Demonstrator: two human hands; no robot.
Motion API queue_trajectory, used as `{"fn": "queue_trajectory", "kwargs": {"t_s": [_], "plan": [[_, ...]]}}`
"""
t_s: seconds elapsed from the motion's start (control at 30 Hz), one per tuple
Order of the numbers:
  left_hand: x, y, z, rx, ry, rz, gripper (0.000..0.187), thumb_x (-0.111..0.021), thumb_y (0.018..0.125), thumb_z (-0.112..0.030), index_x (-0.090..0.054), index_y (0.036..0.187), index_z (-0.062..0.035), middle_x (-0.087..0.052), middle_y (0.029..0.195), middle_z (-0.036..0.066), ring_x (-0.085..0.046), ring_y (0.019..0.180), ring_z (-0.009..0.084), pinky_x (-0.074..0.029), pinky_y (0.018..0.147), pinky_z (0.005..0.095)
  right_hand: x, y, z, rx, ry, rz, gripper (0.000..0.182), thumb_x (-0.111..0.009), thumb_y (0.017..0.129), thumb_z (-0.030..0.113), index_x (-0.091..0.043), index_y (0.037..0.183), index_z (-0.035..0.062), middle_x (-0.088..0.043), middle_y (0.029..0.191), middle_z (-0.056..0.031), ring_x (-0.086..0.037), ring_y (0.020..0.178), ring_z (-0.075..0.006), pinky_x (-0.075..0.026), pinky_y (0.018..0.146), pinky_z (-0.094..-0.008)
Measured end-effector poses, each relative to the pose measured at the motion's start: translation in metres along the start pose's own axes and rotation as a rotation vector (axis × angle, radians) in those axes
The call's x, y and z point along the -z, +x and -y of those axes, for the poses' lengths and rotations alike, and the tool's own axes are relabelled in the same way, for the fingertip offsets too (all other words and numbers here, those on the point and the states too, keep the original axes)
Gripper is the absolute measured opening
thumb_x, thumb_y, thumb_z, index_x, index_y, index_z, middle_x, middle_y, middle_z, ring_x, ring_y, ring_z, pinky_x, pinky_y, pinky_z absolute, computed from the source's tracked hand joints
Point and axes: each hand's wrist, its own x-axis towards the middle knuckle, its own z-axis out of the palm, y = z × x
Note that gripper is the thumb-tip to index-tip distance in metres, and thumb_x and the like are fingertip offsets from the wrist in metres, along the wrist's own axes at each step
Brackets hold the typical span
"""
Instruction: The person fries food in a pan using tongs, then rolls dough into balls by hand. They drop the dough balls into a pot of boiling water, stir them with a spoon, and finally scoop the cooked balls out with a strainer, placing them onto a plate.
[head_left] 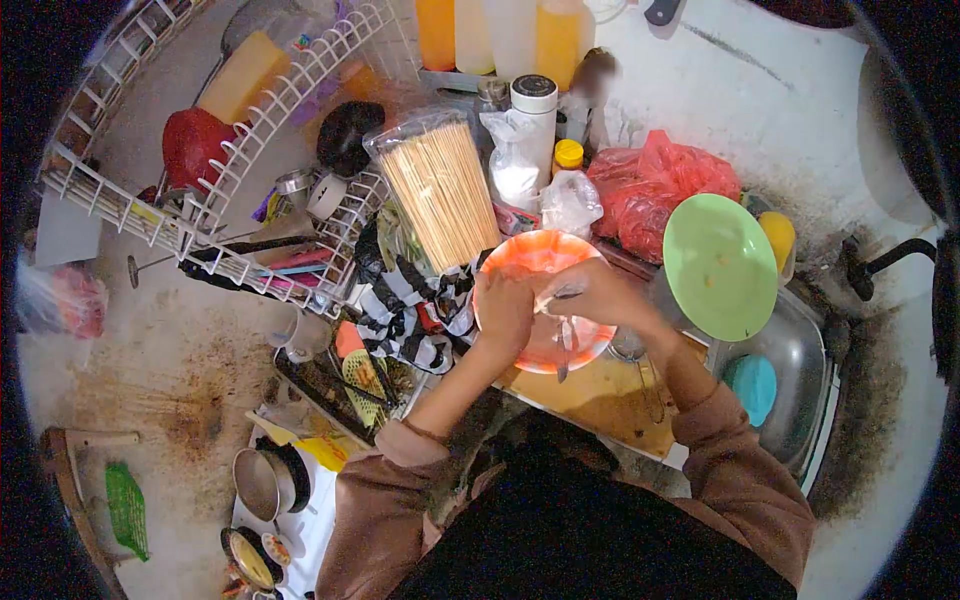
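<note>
Right hand [590,287] and left hand [503,306], grips I can't make out, meet over the orange plate [535,353] by the worktop's [590,405] near edge, where my pressing one rim could tip it.

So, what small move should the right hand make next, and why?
Perhaps lower the small pale item onto the orange plate: the right hand seems to pinch it above the plate, with the left hand close by. Its kind is unclear.
</note>
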Motion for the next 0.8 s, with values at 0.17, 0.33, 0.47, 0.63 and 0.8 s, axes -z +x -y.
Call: {"fn": "queue_trajectory", "kwargs": {"t_s": [0.17,0.33,0.47,0.63,0.8], "plan": [[0.021,-0.015,0.015,-0.073,-0.526,-0.103,0.029,-0.065,0.071,-0.027,-0.062,0.090,-0.0050,-0.061,0.084,0.009,-0.056,0.082,0.0219,-0.037,0.076,0.0388,0.023,-0.024,0.016,-0.071,0.465,-0.061,0.033,-0.066,0.074,0.013,-0.057,0.099,-0.0062,-0.062,0.092,-0.0079,-0.058,0.083,-0.0143,-0.046,0.075,-0.0258],[0.058,-0.023,0.001,-0.082,-1.089,-0.673,0.037,-0.058,0.078,-0.024,-0.052,0.106,-0.0005,-0.056,0.096,0.016,-0.055,0.082,0.0267,-0.042,0.076,0.0363,0.001,-0.027,0.011,-0.088,0.743,-0.247,0.040,-0.062,0.074,0.005,-0.048,0.110,-0.0047,-0.058,0.097,-0.0080,-0.057,0.086,-0.0151,-0.046,0.078,-0.0274],[0.053,-0.015,-0.019,-0.493,-0.772,-0.878,0.020,-0.053,0.081,-0.014,-0.058,0.096,-0.0026,-0.060,0.093,0.011,-0.058,0.084,0.0259,-0.047,0.071,0.0318,-0.018,-0.029,-0.006,-0.035,0.744,-0.106,0.042,-0.061,0.076,0.008,-0.044,0.113,-0.0018,-0.051,0.110,-0.0114,-0.052,0.099,-0.0203,-0.044,0.084,-0.0315],[0.024,-0.008,-0.012,-0.281,-1.370,-0.792,0.019,-0.048,0.083,-0.011,-0.062,0.084,0.0013,-0.064,0.080,0.009,-0.062,0.077,0.0217,-0.049,0.071,0.0311,0.003,-0.048,0.010,0.069,1.450,0.316,0.061,-0.038,0.087,0.043,-0.028,0.129,-0.0003,-0.033,0.131,-0.0185,-0.033,0.122,-0.0282,-0.027,0.100,-0.0453],[0.051,-0.004,-0.047,-0.206,-1.543,-0.748,0.046,-0.029,0.093,-0.030,-0.049,0.109,0.0084,-0.056,0.106,0.017,-0.050,0.105,0.0247,-0.034,0.096,0.0353,-0.028,-0.024,0.021,0.281,0.905,-0.488,0.065,-0.018,0.091,0.047,-0.014,0.135,0.0004,-0.017,0.141,-0.0121,-0.016,0.130,-0.0218,-0.012,0.105,-0.0361]]}}
